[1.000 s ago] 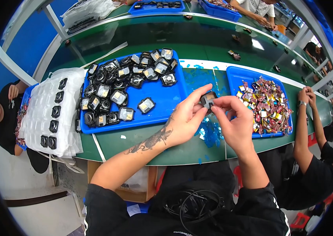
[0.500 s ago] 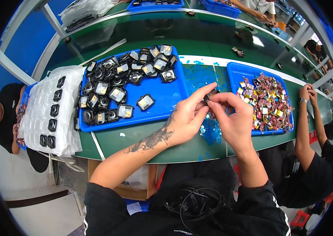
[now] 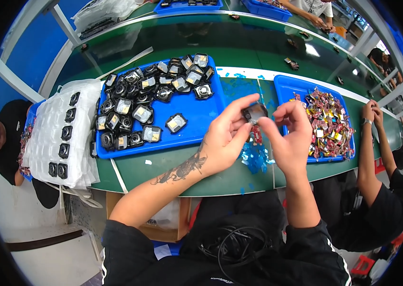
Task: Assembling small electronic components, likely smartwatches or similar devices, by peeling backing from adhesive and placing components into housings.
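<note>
My left hand [image 3: 227,133] grips a small black watch case [image 3: 255,113] between thumb and fingers, its dark flat face turned up. My right hand [image 3: 293,136] is just right of the case, thumb and fingers apart. The thumb tip is close to the case's edge; whether it touches I cannot tell. Below the hands lies a small red circuit piece [image 3: 257,136], partly hidden, near scraps of blue film [image 3: 255,159]. To the left, a blue tray [image 3: 199,121] holds many similar black watch cases [image 3: 142,114].
A blue tray [image 3: 282,90] heaped with small red and gold electronic parts [image 3: 330,124] stands at right. White padded sheets [image 3: 44,143] with several black cases lie far left. A green conveyor [image 3: 187,40] carrying small parts runs behind. Other people sit on both sides and across.
My right fingers have come off the watch case and spread apart, the hand shifting slightly right. The case now shows its dark face in my left hand. Parts on the conveyor have shifted slightly right.
</note>
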Demonstrator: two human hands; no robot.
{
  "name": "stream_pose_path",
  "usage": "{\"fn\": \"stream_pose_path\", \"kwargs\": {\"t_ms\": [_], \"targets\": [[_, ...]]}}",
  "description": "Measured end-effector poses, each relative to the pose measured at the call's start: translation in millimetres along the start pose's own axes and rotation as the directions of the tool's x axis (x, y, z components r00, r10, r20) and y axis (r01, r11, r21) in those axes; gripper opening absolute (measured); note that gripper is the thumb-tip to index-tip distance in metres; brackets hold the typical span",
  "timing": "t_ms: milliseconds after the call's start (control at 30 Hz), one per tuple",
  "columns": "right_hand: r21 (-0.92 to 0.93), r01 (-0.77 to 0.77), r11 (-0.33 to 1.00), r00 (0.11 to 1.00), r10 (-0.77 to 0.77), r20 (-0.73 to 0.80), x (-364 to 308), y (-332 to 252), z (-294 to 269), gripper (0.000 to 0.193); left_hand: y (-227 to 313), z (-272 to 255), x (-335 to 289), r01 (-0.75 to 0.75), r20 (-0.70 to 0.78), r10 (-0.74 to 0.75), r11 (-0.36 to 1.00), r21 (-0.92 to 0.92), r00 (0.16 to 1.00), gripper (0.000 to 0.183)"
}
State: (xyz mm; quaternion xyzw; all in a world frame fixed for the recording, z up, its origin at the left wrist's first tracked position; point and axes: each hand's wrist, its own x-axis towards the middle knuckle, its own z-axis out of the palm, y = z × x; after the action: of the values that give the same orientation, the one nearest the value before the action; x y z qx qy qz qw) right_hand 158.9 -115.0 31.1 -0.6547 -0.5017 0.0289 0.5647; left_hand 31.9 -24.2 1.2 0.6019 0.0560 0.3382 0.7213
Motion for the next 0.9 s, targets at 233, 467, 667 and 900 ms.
{"fn": "stream_pose_path", "kwargs": {"t_ms": [233,467,667,900], "targets": [[0.233,-0.274,0.933,0.944,0.215,0.25,-25.9,1.9,-11.5,0.021,7.0,-14.4,5.5,-0.006,0.072,-0.024,0.924,0.382,0.997,0.035],[0.504,-0.553,0.663,0.828,0.37,0.421,-12.7,3.2,-28.5,0.012,26.0,-20.7,3.5,-0.172,0.21,0.075,0.852,0.495,0.975,0.031],[0.437,-0.448,0.78,0.881,0.299,0.368,-17.4,8.2,-23.0,0.01,22.1,-16.0,2.8,-0.159,0.163,0.079,0.804,0.573,0.984,0.02],[0.211,-0.307,0.928,0.914,0.226,0.336,-23.9,11.0,-21.2,0.01,18.2,-16.1,3.2,0.272,0.057,-0.312,0.892,0.362,0.948,0.013]]}}
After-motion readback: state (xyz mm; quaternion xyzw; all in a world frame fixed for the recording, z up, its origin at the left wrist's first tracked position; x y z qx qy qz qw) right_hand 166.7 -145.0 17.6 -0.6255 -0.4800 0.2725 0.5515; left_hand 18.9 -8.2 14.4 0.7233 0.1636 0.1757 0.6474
